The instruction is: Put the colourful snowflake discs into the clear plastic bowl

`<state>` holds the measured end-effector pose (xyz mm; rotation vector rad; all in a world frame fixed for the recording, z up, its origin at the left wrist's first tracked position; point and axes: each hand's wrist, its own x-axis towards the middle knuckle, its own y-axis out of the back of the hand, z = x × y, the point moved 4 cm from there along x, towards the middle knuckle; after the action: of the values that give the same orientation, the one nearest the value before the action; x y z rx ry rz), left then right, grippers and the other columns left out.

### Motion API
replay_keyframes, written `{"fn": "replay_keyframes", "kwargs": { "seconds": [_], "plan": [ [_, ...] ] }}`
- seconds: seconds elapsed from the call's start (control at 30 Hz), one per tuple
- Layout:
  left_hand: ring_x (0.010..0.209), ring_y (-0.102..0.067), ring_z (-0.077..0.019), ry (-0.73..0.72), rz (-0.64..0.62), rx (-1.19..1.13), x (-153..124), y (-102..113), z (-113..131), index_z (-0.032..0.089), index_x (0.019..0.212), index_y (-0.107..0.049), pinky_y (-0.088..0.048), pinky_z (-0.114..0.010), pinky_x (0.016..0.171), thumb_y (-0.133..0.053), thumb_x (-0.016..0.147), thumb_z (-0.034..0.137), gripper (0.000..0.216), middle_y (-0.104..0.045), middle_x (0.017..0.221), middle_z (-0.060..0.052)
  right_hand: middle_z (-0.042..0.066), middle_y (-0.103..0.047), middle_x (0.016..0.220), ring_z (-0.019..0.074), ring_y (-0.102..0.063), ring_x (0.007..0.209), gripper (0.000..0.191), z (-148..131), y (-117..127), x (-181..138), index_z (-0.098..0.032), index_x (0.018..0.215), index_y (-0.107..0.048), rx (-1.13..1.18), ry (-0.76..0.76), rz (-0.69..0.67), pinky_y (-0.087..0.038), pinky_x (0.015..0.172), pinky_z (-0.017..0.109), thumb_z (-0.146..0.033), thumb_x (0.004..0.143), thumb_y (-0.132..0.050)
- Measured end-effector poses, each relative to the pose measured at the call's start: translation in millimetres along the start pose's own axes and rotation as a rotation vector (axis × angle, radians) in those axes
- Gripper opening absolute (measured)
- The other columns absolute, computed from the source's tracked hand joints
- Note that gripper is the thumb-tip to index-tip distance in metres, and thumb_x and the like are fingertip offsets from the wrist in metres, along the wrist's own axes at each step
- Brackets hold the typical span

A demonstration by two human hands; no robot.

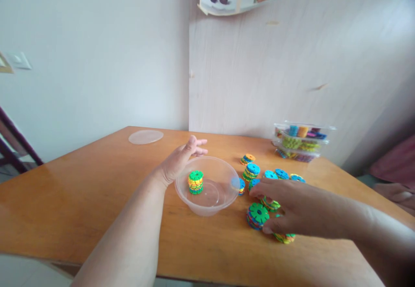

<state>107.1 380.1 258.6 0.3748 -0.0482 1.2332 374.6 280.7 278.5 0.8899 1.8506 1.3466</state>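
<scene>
Presently we list one wooden table point(81, 200) carrying the following. Item: a clear plastic bowl point(207, 211), set near the middle of the surface, holding a single yellow-and-green disc stack point(196, 182) upright on its floor. Item: the left hand point(181, 159), at the bowl's far-left rim, fingers straight and spread, holding nothing; we cannot tell whether it touches the rim. Item: the right hand point(292, 207), palm down and flat over the loose stacks to the right of the bowl, thumb touching a green-topped disc stack point(257, 215); we cannot tell whether the fingers have closed on anything beneath them. Item: a yellowish stack point(284, 237) partly hidden under that wrist, the piece nearest the near edge. Item: toward the far edge, a blue-topped stack point(252, 171), an orange-topped stack point(248, 158) and a few blue discs point(275, 174), close together and apart from the bowl. Item: lidded clear boxes point(301, 142) of more discs, stacked at the far right corner against the wall panel. Item: a round clear lid point(145, 137) lying flat near the far left corner. We judge the filling barely begun: one stack is in the bowl and at least five remain outside it. For room, the left half of the surface lies open between bowl and left edge. The right side is crowded, and both forearms cross the near edge.
</scene>
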Motion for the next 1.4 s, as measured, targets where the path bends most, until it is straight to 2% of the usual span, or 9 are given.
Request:
{"fn": "replay_keyframes", "kwargs": {
  "seconds": [0.2,0.43,0.6,0.8,0.9,1.0,1.17,1.3,1.4],
  "plan": [
    [0.135,-0.055,-0.0344,-0.030,-0.007,0.022,1,2,-2,0.016,0.143,-0.057,-0.030,-0.053,0.120,-0.022,0.088,0.085,0.094,-0.071,0.128,-0.016,0.005,-0.072,0.112,0.0249,-0.065,0.101,0.031,1,-9,0,-0.028,0.115,-0.072,0.027,0.022,-0.005,-0.046,0.086,0.035,-0.028,0.084,-0.065],
    [0.134,-0.055,-0.0342,-0.010,-0.011,-0.014,1,1,-2,0.019,0.141,-0.059,-0.031,-0.054,0.120,-0.025,0.089,0.085,0.091,-0.070,0.130,-0.016,0.004,-0.071,0.104,0.0213,-0.064,0.088,0.031,5,13,10,-0.026,0.114,-0.069,0.073,0.026,0.097,-0.047,0.074,0.030,-0.039,0.085,-0.068],
    [0.133,-0.057,-0.0333,-0.032,-0.005,0.002,0,1,-1,0.019,0.140,-0.060,-0.032,-0.054,0.120,-0.025,0.089,0.084,0.090,-0.070,0.130,-0.015,0.005,-0.071,0.103,0.0191,-0.063,0.086,0.028,-33,32,48,-0.023,0.111,-0.067,0.015,0.156,0.198,-0.045,0.074,0.029,-0.028,0.083,-0.066],
    [0.131,-0.058,-0.0330,-0.019,0.001,0.014,0,2,0,0.019,0.141,-0.059,-0.030,-0.054,0.120,-0.023,0.090,0.083,0.089,-0.072,0.127,-0.016,0.011,-0.074,0.102,0.0249,-0.067,0.089,0.024,-58,15,107,-0.019,0.102,-0.071,-0.276,0.183,0.007,-0.041,0.066,0.031,-0.025,0.081,-0.062],
    [0.128,-0.059,-0.0327,-0.028,0.003,0.023,0,2,0,0.018,0.141,-0.059,-0.031,-0.054,0.119,-0.022,0.091,0.082,0.089,-0.072,0.126,-0.016,0.015,-0.073,0.111,0.0288,-0.068,0.096,0.034,-54,10,120,-0.017,0.112,-0.070,-0.334,0.162,0.002,-0.042,0.067,0.032,-0.023,0.079,-0.063],
    [0.128,-0.060,-0.0318,-0.048,0.006,0.041,0,3,0,0.018,0.142,-0.057,-0.032,-0.053,0.118,-0.023,0.092,0.081,0.088,-0.072,0.126,-0.016,0.014,-0.073,0.115,0.0273,-0.067,0.098,0.037,-47,18,114,-0.018,0.117,-0.069,-0.300,0.162,0.067,-0.041,0.068,0.032,-0.022,0.081,-0.060],
    [0.129,-0.059,-0.0328,-0.038,0.007,0.043,1,4,-2,0.017,0.144,-0.055,-0.032,-0.052,0.118,-0.022,0.091,0.082,0.090,-0.070,0.130,-0.017,0.006,-0.074,0.092,0.0195,-0.063,0.076,0.020,-19,42,86,-0.021,0.097,-0.069,-0.299,0.054,0.127,-0.034,0.061,0.030,-0.019,0.084,-0.053],
    [0.130,-0.058,-0.0334,-0.027,-0.003,0.026,1,3,-2,0.018,0.143,-0.057,-0.030,-0.054,0.119,-0.023,0.090,0.083,0.091,-0.071,0.126,-0.017,0.009,-0.074,0.094,0.0219,-0.065,0.081,0.017,5,40,76,-0.020,0.095,-0.071,-0.327,0.016,0.057,-0.038,0.066,0.031,-0.027,0.085,-0.058],
    [0.132,-0.057,-0.0336,-0.016,-0.004,0.008,1,2,-1,0.016,0.142,-0.057,-0.031,-0.054,0.120,-0.023,0.089,0.084,0.093,-0.072,0.125,-0.017,0.010,-0.074,0.107,0.0261,-0.068,0.093,0.030,11,27,79,-0.021,0.107,-0.072,-0.303,0.037,-0.006,-0.043,0.073,0.033,-0.036,0.082,-0.066]
  ]
}}
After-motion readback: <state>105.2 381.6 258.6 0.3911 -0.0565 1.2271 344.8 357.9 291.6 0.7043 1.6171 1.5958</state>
